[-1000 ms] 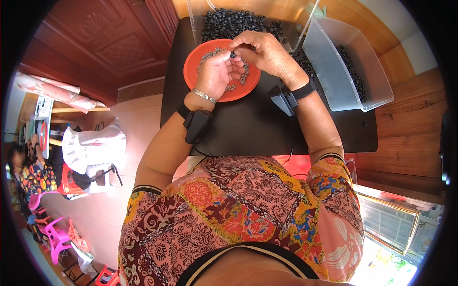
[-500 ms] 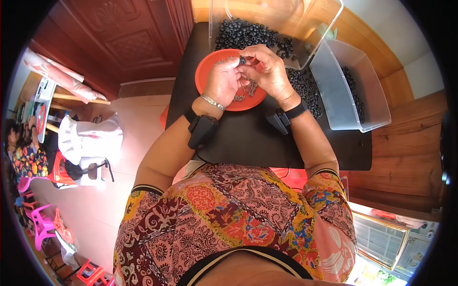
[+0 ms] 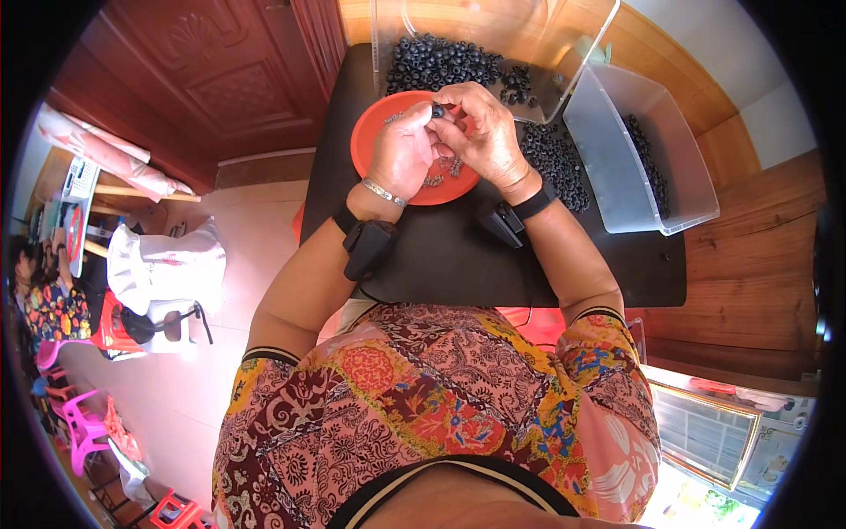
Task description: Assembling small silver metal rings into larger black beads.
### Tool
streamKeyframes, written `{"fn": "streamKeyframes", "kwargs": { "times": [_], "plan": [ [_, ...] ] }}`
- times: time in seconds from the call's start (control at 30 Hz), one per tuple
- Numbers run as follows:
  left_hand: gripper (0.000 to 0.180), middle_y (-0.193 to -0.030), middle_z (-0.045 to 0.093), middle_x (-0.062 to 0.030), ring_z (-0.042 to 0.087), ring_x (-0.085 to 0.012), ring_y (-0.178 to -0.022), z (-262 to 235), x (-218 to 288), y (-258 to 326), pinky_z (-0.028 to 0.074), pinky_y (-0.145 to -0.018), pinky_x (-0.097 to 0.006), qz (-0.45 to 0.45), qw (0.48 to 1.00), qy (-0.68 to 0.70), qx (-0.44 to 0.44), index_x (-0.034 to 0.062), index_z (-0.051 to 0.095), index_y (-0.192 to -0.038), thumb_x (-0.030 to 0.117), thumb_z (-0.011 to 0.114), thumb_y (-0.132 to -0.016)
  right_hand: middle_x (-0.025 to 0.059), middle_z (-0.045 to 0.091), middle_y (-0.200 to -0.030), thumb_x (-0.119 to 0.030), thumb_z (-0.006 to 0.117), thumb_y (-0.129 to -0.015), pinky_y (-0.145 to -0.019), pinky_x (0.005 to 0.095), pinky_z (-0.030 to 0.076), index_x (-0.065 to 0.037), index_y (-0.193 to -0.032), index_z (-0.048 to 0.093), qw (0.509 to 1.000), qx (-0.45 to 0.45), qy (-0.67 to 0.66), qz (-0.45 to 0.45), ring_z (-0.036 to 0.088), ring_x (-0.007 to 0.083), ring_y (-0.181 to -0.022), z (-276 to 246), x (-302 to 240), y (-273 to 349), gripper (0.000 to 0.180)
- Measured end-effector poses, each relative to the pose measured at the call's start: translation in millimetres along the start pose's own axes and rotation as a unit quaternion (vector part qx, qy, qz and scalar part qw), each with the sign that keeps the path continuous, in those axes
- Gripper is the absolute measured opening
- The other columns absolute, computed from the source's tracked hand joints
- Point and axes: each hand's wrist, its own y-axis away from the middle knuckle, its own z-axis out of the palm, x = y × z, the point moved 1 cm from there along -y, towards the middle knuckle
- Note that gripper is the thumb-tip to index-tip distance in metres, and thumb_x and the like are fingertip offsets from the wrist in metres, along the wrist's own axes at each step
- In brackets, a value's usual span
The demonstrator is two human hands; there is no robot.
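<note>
Over an orange-red plate (image 3: 362,132), my two hands meet at the fingertips. My left hand (image 3: 404,159) pinches a small black round part (image 3: 437,111) between thumb and finger. Against that part, my right hand (image 3: 481,132) has its fingers bent and pressed together; whatever sits between them is too small to make out. Small metallic pieces (image 3: 451,166) lie in the plate beneath my hands. Just beyond the plate, a clear bin lying on its side holds a heap of black round parts (image 3: 441,63). More small black parts (image 3: 553,163) are spread on the table to the right.
A dark table (image 3: 441,256) carries everything. At its right stands a translucent plastic bin (image 3: 617,150) with black parts inside, beside a wooden panel (image 3: 758,256). A white sack (image 3: 176,256) rests off to the left, where another person (image 3: 48,291) sits farther away.
The view has shifted slightly, so the plate and bins appear a little further left. My hands keep together over the plate, the black part still in the left fingers.
</note>
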Motion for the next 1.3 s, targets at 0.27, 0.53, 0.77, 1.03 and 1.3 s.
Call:
{"fn": "streamKeyframes", "kwargs": {
  "times": [0.27, 0.53, 0.77, 1.03, 1.3],
  "plan": [
    [0.026, -0.095, 0.062, -0.0063, 0.059, -0.0187, -0.088, 0.0, -3.3, -0.2, 0.046, -0.080, -0.036, 0.011, 1.000, 0.028, 0.007, 0.0068, 0.056, -0.102, 0.028, 0.046, -0.092, 0.0105, 0.064, -0.090, -0.005, 0.071, -0.068, -0.073, 0.0355, 0.052, -0.004, -0.092, 0.060, 0.993, 0.037, 0.088, -0.073, 0.062, 0.0284, -0.080, 2.3, -2.5, -1.1, 0.026],
    [0.026, -0.094, 0.062, -0.0077, 0.058, -0.0203, -0.089, -1.7, -5.9, -0.7, 0.045, -0.081, -0.036, -0.004, 0.998, 0.038, 0.056, 0.0044, 0.057, -0.101, 0.025, 0.044, -0.093, 0.0122, 0.063, -0.084, -0.007, 0.070, -0.071, -0.071, 0.0383, 0.051, -0.004, -0.089, 0.060, 0.991, 0.007, 0.123, -0.047, 0.061, 0.0307, -0.080, 6.5, -4.8, 1.7, 0.021],
    [0.035, -0.087, 0.063, -0.0094, 0.060, -0.0206, -0.079, -7.7, 2.9, 1.5, 0.045, -0.071, -0.031, -0.029, 0.996, -0.052, 0.059, 0.0021, 0.058, -0.099, 0.033, 0.042, -0.094, 0.0107, 0.064, -0.083, -0.010, 0.071, -0.075, -0.070, 0.0364, 0.051, -0.006, -0.088, 0.065, 0.917, 0.224, 0.328, -0.044, 0.062, 0.0292, -0.078, -84.7, -12.3, -29.5, 0.015],
    [0.029, -0.089, 0.063, -0.0087, 0.060, -0.0204, -0.080, -18.7, 1.8, -0.1, 0.046, -0.074, -0.031, -0.060, 0.995, -0.057, 0.051, 0.0040, 0.058, -0.095, 0.030, 0.046, -0.093, 0.0137, 0.063, -0.091, -0.009, 0.066, -0.076, -0.076, 0.0390, 0.049, -0.005, -0.096, 0.064, 0.851, 0.273, 0.448, -0.023, 0.059, 0.0328, -0.085, -124.9, -15.2, -36.1, 0.020],
    [0.029, -0.088, 0.063, -0.0074, 0.060, -0.0188, -0.078, -23.4, -1.3, -4.4, 0.046, -0.072, -0.030, -0.067, 0.993, -0.081, 0.060, 0.0042, 0.058, -0.095, 0.031, 0.046, -0.092, 0.0138, 0.067, -0.086, -0.019, 0.060, -0.078, -0.075, 0.0431, 0.051, -0.011, -0.091, 0.069, 0.928, -0.158, 0.299, 0.159, 0.064, 0.0324, -0.083, -71.7, 82.0, 6.7, 0.017]
  ]
}}
